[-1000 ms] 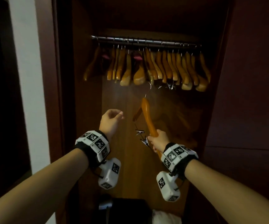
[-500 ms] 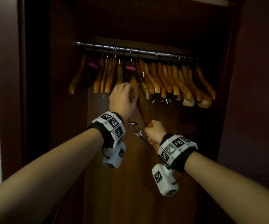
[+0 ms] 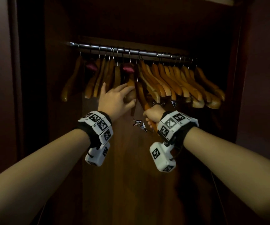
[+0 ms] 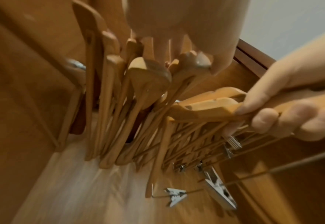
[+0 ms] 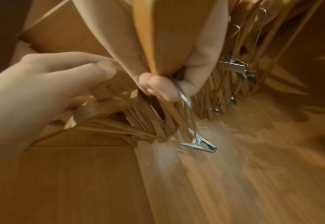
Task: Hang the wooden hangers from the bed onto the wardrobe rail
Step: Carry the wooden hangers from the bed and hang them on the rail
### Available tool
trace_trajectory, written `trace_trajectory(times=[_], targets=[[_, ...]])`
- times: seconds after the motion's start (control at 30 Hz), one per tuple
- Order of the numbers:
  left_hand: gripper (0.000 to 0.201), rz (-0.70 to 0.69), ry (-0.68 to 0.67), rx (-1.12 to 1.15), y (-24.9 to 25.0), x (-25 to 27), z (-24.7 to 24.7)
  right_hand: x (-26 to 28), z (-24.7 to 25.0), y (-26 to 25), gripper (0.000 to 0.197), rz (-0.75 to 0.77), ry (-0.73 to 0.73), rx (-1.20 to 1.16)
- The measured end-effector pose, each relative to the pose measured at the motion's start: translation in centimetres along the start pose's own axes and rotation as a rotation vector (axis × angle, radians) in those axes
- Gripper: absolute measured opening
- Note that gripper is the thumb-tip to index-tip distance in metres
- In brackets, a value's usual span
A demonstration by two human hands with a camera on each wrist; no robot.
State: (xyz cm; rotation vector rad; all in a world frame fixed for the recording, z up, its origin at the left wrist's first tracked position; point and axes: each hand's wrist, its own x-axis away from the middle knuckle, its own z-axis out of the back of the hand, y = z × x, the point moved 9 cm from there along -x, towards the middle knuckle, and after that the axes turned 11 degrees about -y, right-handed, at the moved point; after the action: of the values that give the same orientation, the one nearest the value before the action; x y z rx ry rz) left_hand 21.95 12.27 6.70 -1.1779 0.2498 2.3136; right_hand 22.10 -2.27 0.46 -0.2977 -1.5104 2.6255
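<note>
Our right hand gripped a wooden clip hanger below the rail. Our left hand, fingers fairly straight, pressed on the hung hangers beside it.

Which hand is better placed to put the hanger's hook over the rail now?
Right hand: it already grips the wooden hanger below the rail. The left hand only presses the hung hangers aside.

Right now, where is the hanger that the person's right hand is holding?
In the head view the held hanger is at centre, raised into the gap in the row below the wardrobe rail, gripped low by the right hand, with the left hand beside it.
</note>
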Motion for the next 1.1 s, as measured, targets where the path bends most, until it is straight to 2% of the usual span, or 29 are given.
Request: trace_trajectory(times=[0.07,0.23,0.37,0.5,0.7,1.0,1.1], targets=[[0.049,-0.002,0.016,0.016,-0.7,0.3,0.3,0.2,-0.1,-0.2,0.021,-0.019,0.008,-0.008],[0.049,-0.004,0.014,0.035,-1.6,0.5,0.5,0.8,-0.1,-1.4,0.026,-0.032,0.028,0.054],[0.049,-0.007,-0.005,0.042,-1.7,0.5,0.5,1.2,0.3,-2.9,0.023,0.018,0.067,0.054],[0.049,-0.008,-0.001,0.063,-2.1,0.6,0.7,1.7,0.9,-4.1,0.021,0.078,0.112,-0.068],[0.048,-0.013,0.01,0.086,-3.1,0.9,1.2,2.3,1.5,-5.5,0.01,0.14,0.176,-0.079],[0.05,-0.021,0.0,0.087,-3.4,0.9,1.1,0.2,1.8,-6.7,0.015,0.124,0.213,0.002],[0.049,-0.028,0.019,0.085,-3.3,0.9,1.0,-0.6,2.0,-7.3,0.011,0.12,0.212,0.002]])
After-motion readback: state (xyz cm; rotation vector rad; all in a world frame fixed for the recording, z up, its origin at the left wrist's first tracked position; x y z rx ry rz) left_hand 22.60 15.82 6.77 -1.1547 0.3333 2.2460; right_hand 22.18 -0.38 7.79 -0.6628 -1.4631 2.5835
